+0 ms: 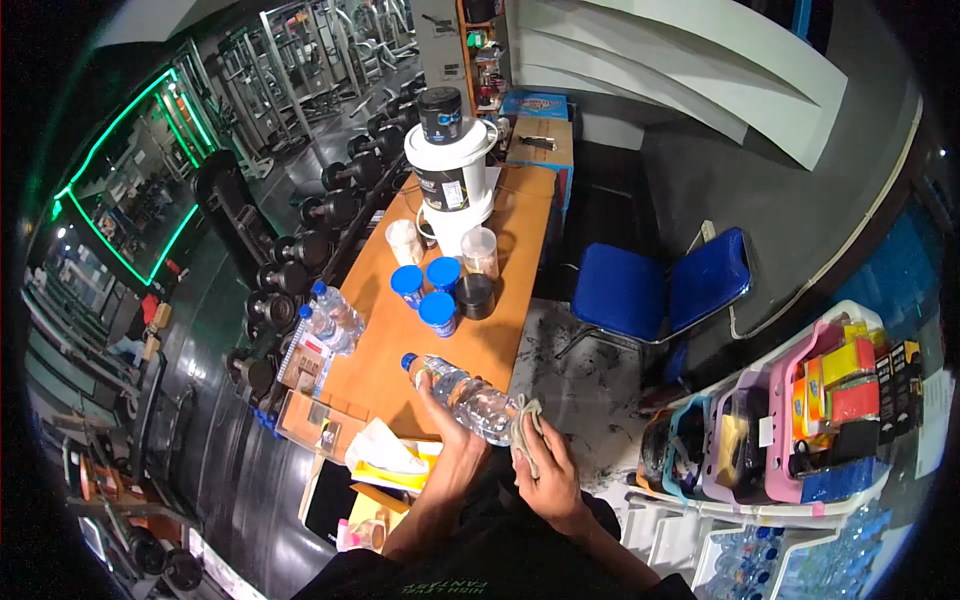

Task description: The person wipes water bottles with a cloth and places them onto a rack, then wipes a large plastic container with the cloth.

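Clear bottle (470,393), blue cap, held tilted at table's (385,375) near end, cap pointing up-left in my view. I have left hand (455,430) closed around its side. Right hand (550,472) I have clamped on greyish cloth (525,436), cloth against bottle's base end. Beside left forearm: yellow tissue box (416,470). Farther up table: three blue-lidded tubs (437,311), dark jar (475,296) just beside, white bucket (445,187) behind. Two more bottles (333,320) at left edge. Right of table: blue chair (620,290); nearer me, plastic baskets (786,430).
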